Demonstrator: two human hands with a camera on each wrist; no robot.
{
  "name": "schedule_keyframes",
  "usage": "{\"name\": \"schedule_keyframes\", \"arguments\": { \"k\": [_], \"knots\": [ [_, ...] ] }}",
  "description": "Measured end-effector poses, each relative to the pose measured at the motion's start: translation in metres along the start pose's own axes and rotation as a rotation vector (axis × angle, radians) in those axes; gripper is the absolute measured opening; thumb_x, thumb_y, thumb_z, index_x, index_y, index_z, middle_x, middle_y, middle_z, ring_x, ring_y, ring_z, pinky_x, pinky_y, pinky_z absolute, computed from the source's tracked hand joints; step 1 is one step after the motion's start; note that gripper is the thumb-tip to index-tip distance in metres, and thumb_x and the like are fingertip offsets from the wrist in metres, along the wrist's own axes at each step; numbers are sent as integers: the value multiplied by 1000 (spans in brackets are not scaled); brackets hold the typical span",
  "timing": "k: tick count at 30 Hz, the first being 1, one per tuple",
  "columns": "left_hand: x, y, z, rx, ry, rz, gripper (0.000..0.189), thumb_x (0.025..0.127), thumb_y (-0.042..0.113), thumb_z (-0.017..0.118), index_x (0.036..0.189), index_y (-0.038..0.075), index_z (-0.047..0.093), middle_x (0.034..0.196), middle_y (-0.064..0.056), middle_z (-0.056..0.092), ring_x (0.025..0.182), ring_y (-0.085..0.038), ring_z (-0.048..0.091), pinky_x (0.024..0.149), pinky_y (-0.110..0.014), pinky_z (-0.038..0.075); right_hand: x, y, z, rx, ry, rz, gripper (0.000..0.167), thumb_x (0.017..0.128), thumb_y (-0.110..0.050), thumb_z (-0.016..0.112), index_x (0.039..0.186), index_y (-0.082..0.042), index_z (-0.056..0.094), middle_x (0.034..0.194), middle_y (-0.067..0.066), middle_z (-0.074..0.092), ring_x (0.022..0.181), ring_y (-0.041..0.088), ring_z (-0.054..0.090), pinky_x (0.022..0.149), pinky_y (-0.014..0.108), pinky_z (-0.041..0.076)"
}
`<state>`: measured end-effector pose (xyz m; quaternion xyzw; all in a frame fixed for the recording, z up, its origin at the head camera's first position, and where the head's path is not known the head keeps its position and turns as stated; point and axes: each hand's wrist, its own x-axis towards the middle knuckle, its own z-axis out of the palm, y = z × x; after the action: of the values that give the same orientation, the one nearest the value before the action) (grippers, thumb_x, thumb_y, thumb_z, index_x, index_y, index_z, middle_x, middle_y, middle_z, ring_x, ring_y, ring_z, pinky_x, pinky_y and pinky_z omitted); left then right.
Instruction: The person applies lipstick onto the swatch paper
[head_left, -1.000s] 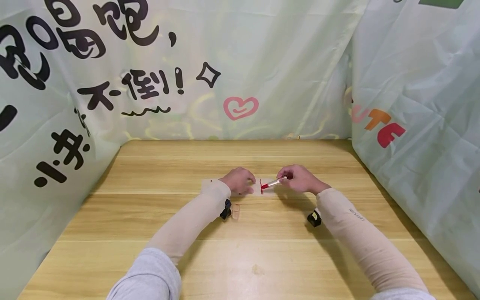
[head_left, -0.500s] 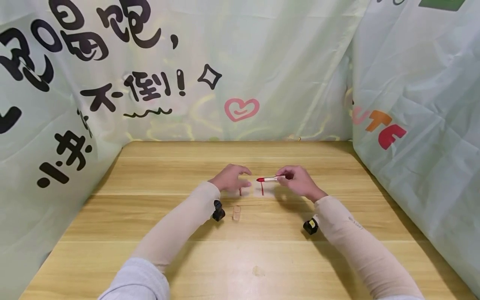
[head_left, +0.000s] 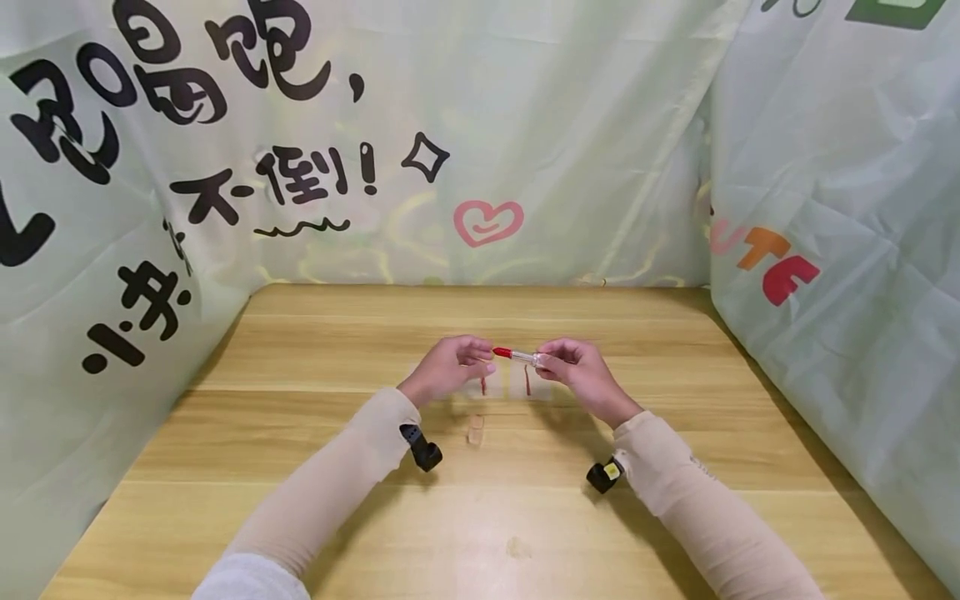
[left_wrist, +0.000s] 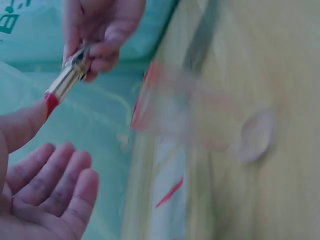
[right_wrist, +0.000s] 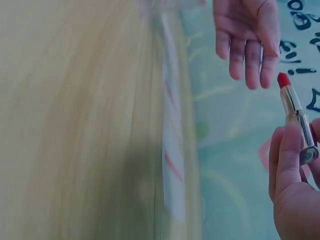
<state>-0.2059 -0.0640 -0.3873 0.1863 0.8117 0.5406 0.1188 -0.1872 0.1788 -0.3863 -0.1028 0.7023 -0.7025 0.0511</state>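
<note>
My right hand (head_left: 588,379) pinches a lipstick (head_left: 517,356) by its base, the red tip pointing left. In the right wrist view the silver tube of the lipstick (right_wrist: 291,100) stands between thumb and fingers, its red bullet fully out. My left hand (head_left: 448,367) is held palm inward with straight, slightly bent fingers, close to the red tip and gripping nothing. Under both hands lies a pale strip (head_left: 546,389) with red strokes drawn across it, partly hidden by the left hand. A clear cap (head_left: 476,430) lies on the table nearer to me.
The wooden table (head_left: 360,325) is bordered at the back and sides by a pale green printed cloth (head_left: 600,125). A small pale mark (head_left: 517,547) shows on the tabletop toward me. Wrist cameras sit on both forearms.
My right hand has lifted the lipstick off the strip and carried it left, level toward the left hand. My left hand has drawn back left from the strip, uncovering a second red stroke.
</note>
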Motion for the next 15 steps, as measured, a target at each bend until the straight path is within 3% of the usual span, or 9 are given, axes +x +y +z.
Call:
{"name": "schedule_keyframes", "arguments": {
  "k": [5,8,15],
  "knots": [
    [-11,0,10,-234,68,25,35,91,9,69,122,-3,60,120,-20,62,104,-22,63,88,-31,52,-4,-4,13,236,-30,67,14,95,6,54,107,14,56,94,8,59,83,14,64,81,26,55],
    [-16,2,16,-315,110,44,33,90,7,69,119,-6,60,116,-19,64,101,-22,64,85,-28,52,-7,-8,21,356,-66,116,11,97,5,52,104,7,60,95,9,60,81,15,65,77,23,55],
    [-26,8,31,-523,223,76,28,89,-1,67,115,-10,62,92,-8,66,79,-18,62,72,-31,51,-12,-16,34,468,-168,180,16,98,1,51,95,-5,65,95,8,64,80,14,67,77,21,54]
  ]
}}
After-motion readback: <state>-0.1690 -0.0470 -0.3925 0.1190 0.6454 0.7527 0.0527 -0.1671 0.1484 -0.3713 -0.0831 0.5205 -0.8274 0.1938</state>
